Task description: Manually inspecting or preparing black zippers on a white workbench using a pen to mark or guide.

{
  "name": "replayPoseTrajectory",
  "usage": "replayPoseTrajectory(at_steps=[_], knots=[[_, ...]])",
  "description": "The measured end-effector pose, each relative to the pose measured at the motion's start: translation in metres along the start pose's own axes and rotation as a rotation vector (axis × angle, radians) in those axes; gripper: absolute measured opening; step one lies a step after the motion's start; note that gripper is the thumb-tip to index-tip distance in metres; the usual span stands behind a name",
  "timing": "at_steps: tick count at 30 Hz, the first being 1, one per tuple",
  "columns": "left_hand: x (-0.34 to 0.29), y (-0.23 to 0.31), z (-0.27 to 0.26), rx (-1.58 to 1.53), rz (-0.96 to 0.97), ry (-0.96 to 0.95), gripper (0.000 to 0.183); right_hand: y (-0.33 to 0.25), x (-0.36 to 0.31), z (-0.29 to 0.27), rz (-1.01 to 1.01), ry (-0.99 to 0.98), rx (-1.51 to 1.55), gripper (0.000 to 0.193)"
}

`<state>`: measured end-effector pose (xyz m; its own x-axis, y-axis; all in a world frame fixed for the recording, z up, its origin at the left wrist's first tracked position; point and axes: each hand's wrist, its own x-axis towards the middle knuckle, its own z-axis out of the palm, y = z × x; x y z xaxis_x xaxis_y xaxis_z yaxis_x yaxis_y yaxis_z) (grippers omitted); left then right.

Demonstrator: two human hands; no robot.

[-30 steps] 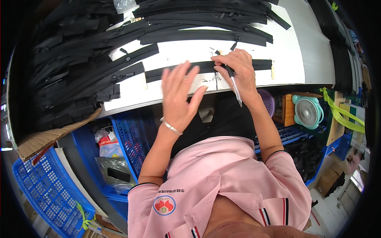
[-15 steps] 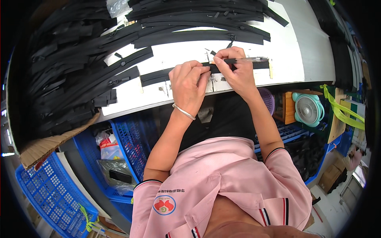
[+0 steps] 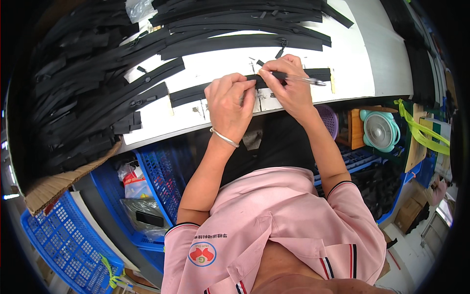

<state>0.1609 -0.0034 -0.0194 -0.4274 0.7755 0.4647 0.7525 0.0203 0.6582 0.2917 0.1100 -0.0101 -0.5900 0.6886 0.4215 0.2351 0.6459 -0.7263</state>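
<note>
Here your left hand (image 3: pixel 231 100) pinches the black strip (image 3: pixel 191 94), likely light, limp and best held edgewise; your right hand (image 3: pixel 293 90) holds a pen (image 3: pixel 304 78).

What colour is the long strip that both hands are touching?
The strip is black; it shows best in the head view.

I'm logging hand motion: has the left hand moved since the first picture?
Yes. Judged against the white board, the left hand has moved right, closer to the right hand.

White tabletop (image 3: pixel 353 68), black strips (image 3: pixel 235 45) across it, seemingly zippered
</note>
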Motion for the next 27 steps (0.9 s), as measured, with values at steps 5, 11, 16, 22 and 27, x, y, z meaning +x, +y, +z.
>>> replayPoseTrajectory(at_steps=[5,11,16,22,27], knots=[[0.0,0.001,0.0,-0.027,-0.011,-0.003,0.013,0.001,-0.002,-0.006,-0.037,-0.027,0.148,0.007],[0.0,0.001,0.0,-0.027,-0.013,-0.021,0.012,0.0,-0.004,-0.006,-0.052,-0.07,0.095,0.007],[0.0,0.002,-0.001,-0.014,-0.033,-0.029,0.011,0.003,-0.002,-0.006,-0.141,-0.12,0.04,0.006],[0.0,0.003,-0.001,0.007,-0.01,-0.034,0.01,0.004,-0.014,-0.043,0.214,0.07,0.318,0.007],[0.002,0.006,-0.002,0.022,-0.023,-0.04,0.011,0.036,-0.008,-0.08,0.356,0.235,0.333,0.014]])
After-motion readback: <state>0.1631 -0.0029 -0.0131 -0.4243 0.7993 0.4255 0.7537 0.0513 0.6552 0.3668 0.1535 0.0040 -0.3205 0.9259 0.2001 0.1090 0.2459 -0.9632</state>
